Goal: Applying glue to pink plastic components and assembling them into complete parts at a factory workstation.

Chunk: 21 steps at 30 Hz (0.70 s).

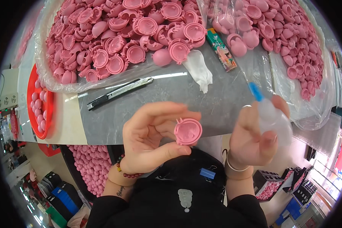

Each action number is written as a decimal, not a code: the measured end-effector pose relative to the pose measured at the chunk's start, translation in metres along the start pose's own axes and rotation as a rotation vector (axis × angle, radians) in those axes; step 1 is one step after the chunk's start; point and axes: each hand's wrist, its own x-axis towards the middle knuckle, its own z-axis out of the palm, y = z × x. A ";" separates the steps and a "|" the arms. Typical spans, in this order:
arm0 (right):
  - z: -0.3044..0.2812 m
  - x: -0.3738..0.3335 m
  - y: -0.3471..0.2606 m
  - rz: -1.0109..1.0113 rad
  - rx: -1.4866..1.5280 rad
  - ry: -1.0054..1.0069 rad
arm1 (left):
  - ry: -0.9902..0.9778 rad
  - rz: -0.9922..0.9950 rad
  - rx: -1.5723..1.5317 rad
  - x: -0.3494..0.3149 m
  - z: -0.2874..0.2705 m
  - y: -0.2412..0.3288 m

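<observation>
My left hand [144, 135] pinches a round pink plastic half-shell [188, 132] between thumb and fingers, with its hollow side facing up toward me. My right hand [249, 131] is wrapped round a translucent squeeze bottle [273, 116]. The bottle is tilted, its blue nozzle and thin tip pointing up and to the left, apart from the half-shell. Beyond my hands, a large heap of similar pink shells [117, 45] spreads over clear plastic sheeting at the far left. Another heap of pink shells [281, 34] lies at the far right.
A utility knife [119, 93] lies on the grey table [159, 93]. A crumpled white tissue [198, 71] and a green patterned box [221, 50] lie beyond it. At the left stands a red basket [31, 100] of pink balls. Below the table's edge, a black bin holds more pink balls [91, 165].
</observation>
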 end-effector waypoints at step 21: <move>0.019 -0.010 -0.025 -0.457 -0.536 -0.437 | -0.044 0.023 0.220 0.006 0.001 -0.005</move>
